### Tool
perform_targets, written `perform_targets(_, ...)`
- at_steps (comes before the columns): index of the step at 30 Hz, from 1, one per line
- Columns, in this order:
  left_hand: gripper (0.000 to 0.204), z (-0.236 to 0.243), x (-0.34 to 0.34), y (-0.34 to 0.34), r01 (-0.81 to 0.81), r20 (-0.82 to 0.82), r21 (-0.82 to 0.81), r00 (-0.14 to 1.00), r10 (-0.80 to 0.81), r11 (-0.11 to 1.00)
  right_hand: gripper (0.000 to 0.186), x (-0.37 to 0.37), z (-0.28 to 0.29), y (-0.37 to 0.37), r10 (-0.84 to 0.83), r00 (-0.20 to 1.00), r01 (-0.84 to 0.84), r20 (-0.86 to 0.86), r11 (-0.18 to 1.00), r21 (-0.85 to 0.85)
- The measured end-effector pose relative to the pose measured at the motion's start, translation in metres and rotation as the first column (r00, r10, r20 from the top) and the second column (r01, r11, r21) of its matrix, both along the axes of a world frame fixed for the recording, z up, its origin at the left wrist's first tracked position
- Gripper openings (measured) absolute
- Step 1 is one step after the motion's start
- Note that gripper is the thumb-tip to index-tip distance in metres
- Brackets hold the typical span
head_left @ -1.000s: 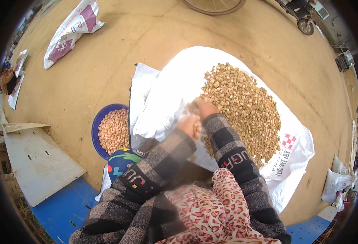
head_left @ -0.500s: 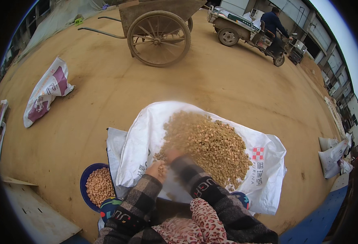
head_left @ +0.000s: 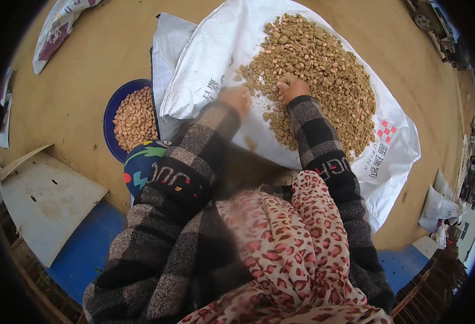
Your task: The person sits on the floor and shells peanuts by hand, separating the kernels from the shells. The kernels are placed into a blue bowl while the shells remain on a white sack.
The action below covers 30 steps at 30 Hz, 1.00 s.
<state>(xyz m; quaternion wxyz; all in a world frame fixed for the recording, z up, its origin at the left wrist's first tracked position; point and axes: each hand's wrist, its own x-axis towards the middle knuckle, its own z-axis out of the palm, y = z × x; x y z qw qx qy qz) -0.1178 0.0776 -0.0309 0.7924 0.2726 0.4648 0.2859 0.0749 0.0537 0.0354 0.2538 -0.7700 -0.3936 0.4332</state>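
Note:
My right hand (head_left: 292,89) pinches at the near-left edge of a pile of brown clods and pinkish kernels (head_left: 332,83) spread on a white woven sack (head_left: 394,167); what its fingers hold is unclear. Slightly lower and to the left, my left hand (head_left: 236,100), softened by blur, is curled above the sack, its contents hidden. A blue bowl (head_left: 110,132) full of pinkish kernels (head_left: 135,116) stands on the ground left of the sack, just beyond my left forearm.
A crumpled purple-and-white sack (head_left: 56,38) lies at upper left. Filled sacks (head_left: 434,208) sit at right. A pale panel (head_left: 48,200) and blue boards (head_left: 86,259) lie near me. A parked or passing three-wheeler (head_left: 434,27) shows at upper right.
The view tilted up toward the cart and rider, then back down. My hands, close together before, are now farther apart, the right one at the pile's edge, the left one beside it.

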Motion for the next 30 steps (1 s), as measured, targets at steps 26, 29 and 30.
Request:
perform_targets(26,0.019,0.078,0.014,-0.016,-0.087,0.003,-0.241,0.996,0.091,0.967,0.025,-0.012,0.002,-0.026,0.185,0.884,-0.219,0.429,0.975,0.032)
perform_targets(29,0.018,0.077,0.015,-0.015,-0.102,-0.032,-0.250,0.995,0.097,0.963,0.025,-0.013,0.004,-0.031,0.137,0.873,-0.183,0.469,0.982,0.054)
perform_targets(30,0.018,0.077,0.015,-0.014,-0.106,-0.015,-0.251,0.994,0.106,0.962,0.025,-0.014,0.006,-0.032,0.149,0.871,-0.191,0.468,0.981,0.043)
